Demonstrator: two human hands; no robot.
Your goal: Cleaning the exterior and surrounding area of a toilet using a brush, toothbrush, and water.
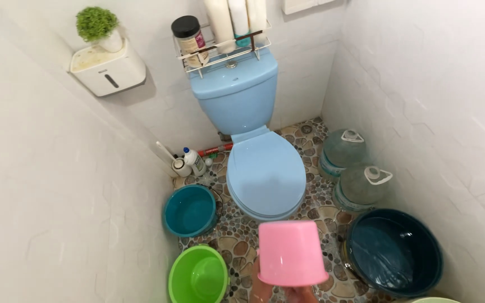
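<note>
Resting upturned on hands [287, 293]: pink tub [291, 251]

The pink cup [292, 251] near the bottom edge looks like smooth, matt plastic, and the green basin [198, 276] and teal basin [190, 210] on the left are glossy plastic. The blue toilet [265, 171] has a smooth, shiny glazed finish, probably ceramic, with a thin wire metal rack [225, 51] on its tank. The walls are glossy white tile, and the floor [237, 238] looks like wet, shiny pebble-patterned tile.
</note>
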